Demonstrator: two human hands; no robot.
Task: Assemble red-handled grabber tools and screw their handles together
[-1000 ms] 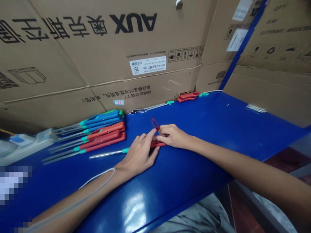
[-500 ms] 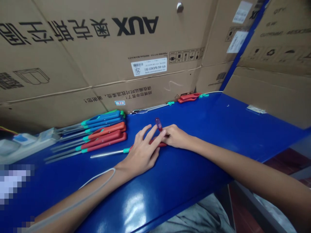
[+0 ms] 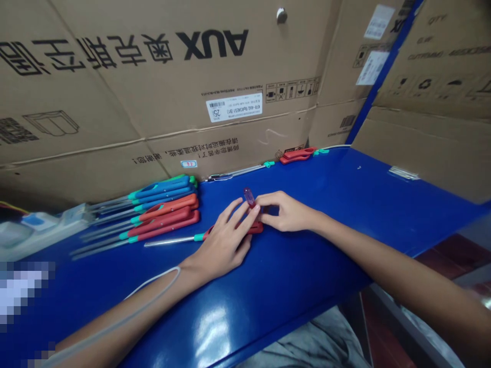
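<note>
A long-necked lighter (image 3: 256, 227) with a red handle, teal collar and metal stem lies on the blue table. My left hand (image 3: 226, 237) rests over its handle, fingers extended and thumb bent at the near side, holding it down. A small screwdriver (image 3: 249, 197) with a clear purple handle stands roughly upright at the lighter's handle, behind my left fingertips. From the right, my right hand (image 3: 286, 212) has thumb and index finger curved in a pinch at the lower part of the screwdriver. My left index finger partly covers those tips, and the screwdriver's lower end is hidden.
Several long-necked lighters (image 3: 164, 209) in blue, orange and red lie stacked at left, beside a white power strip (image 3: 72, 225). Along the cardboard wall (image 3: 161, 112) lie metal stems (image 3: 245, 170) and red handle parts (image 3: 297, 155). Thin metal pieces (image 3: 403, 173) lie at right.
My right hand has shifted slightly right and opened its curl, uncovering more of the lighter's red handle. The screwdriver handle leans a little further left. My left hand stays nearly in place.
</note>
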